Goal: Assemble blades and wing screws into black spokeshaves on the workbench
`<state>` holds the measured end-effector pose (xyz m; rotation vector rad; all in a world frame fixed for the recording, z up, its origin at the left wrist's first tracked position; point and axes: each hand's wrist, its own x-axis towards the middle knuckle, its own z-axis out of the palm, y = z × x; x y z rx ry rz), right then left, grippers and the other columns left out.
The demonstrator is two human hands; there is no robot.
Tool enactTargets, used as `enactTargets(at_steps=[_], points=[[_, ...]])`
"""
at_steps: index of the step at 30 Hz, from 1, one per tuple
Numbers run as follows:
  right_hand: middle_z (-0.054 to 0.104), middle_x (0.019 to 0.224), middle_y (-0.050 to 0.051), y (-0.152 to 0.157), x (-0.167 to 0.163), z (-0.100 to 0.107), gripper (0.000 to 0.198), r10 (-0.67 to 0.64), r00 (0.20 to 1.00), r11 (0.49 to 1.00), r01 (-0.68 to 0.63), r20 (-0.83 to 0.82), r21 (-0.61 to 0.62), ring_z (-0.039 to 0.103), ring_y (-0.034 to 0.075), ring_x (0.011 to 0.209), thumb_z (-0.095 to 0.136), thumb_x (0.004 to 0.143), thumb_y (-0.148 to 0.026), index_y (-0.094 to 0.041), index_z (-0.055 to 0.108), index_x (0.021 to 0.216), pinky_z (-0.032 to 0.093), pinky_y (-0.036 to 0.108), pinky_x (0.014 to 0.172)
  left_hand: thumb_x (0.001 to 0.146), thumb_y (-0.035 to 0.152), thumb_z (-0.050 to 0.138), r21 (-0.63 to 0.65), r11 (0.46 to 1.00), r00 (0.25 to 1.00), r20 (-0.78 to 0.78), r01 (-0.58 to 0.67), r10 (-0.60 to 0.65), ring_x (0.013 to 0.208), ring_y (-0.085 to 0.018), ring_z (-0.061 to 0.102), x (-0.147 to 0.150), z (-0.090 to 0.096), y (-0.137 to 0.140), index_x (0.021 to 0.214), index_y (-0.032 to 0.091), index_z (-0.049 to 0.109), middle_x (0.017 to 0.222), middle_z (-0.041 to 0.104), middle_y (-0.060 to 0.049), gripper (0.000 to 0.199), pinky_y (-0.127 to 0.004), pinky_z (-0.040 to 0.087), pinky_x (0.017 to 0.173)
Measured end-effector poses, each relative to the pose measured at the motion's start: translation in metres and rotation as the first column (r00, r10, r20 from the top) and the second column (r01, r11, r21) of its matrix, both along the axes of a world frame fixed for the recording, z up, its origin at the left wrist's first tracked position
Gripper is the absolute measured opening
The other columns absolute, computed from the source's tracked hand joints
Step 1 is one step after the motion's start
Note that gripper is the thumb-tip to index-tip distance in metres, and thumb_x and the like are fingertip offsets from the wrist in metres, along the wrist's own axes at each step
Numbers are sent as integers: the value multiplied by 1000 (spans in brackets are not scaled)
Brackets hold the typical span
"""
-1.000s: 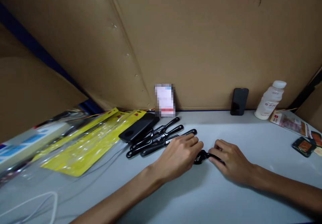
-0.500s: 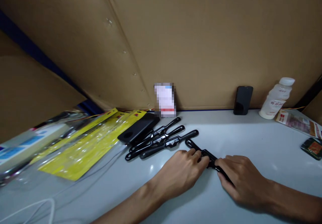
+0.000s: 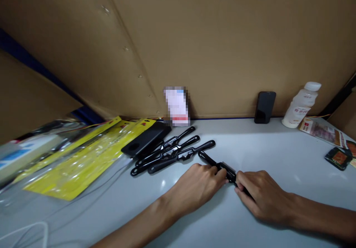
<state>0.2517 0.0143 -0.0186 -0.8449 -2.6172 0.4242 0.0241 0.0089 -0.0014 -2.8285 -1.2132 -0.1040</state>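
Note:
A black spokeshave [image 3: 207, 158] lies slantwise between my hands, just above or on the grey table. A flat metal plate, seemingly its blade [image 3: 228, 166], shows along its middle. My left hand [image 3: 197, 185] is closed, fingers pinching the near side of the tool's middle. Wrapped around the right handle is my right hand [image 3: 263, 196], which covers most of that end. Several more black spokeshaves [image 3: 182, 154] lie fanned out to the left of the held one, their handles pointing up and right.
Yellow blister packs [image 3: 61, 181] and a black power bank [image 3: 146, 140] with a cable lie left. A blurred phone screen [image 3: 178, 107] and a dark phone [image 3: 265, 107] lean on the cardboard wall. A bottle [image 3: 300, 107], a printed packet [image 3: 324, 131] and a small dark pack [image 3: 338, 158] are right.
The spokeshave has turned in my hands, and its flat metal plate now shows. My left fingers have shifted slightly on its middle. The whole view has moved slightly.

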Motion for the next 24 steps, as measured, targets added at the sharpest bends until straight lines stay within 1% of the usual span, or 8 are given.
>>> enactTargets(at_steps=[5,11,13,15,17,18,21,24], points=[[60,65,-2,0,-1,0,12,-33,999,999,34,39,-35,46,13,52,41,97,-24,-22,47,87,29,31,55,103,27,44,-48,997,996,71,-52,56,50,-15,60,0,1,-1,78,17,59,63,66,-2,31,-31,22,47],[59,60,-2,-1,1,-3,14,-48,996,999,48,79,-2,45,12,47,42,97,-25,-21,52,88,29,31,54,105,31,38,-58,996,986,150,-62,70,49,-15,59,0,-4,-2,76,18,57,60,63,-2,37,-29,28,47],[60,61,-2,-4,3,-1,17,29,997,999,-28,74,-23,47,12,48,45,98,-31,-21,53,87,31,31,54,105,34,40,-75,993,982,157,-96,106,54,-16,62,0,-6,-1,78,18,58,63,64,-1,35,-27,32,48],[60,62,-2,-8,5,2,21,198,980,980,-198,25,-34,49,12,51,47,99,-36,-21,55,86,33,30,54,103,34,44,-110,986,971,190,-129,148,61,-17,65,-2,-6,1,82,18,59,70,67,-2,30,-27,38,52],[60,62,-1,-9,6,6,24,309,950,951,-308,-35,38,49,13,53,44,100,-32,-21,56,82,36,30,55,102,28,45,-154,979,949,264,-135,172,70,-19,68,-4,-7,3,91,18,62,80,69,-3,23,-28,45,58],[59,62,0,-8,6,7,26,305,951,949,-299,-58,97,49,14,54,42,100,-28,-21,57,80,37,31,55,102,23,43,-172,977,934,309,-129,178,74,-19,69,-6,-6,4,98,18,63,84,70,-4,21,-28,48,62],[62,75,5,3,7,10,25,91,991,971,-66,-99,231,55,17,69,39,99,-17,-19,61,88,43,33,63,100,16,39,-180,977,894,412,-110,177,81,-19,69,-10,-5,5,114,18,65,91,70,-6,29,-31,53,70],[62,100,12,17,10,10,23,-133,991,953,132,-12,271,57,24,91,42,95,-15,-16,61,109,48,36,70,100,17,38,-129,985,882,442,-117,162,79,-19,67,-12,-2,5,113,17,67,89,69,-7,31,-32,54,70]])
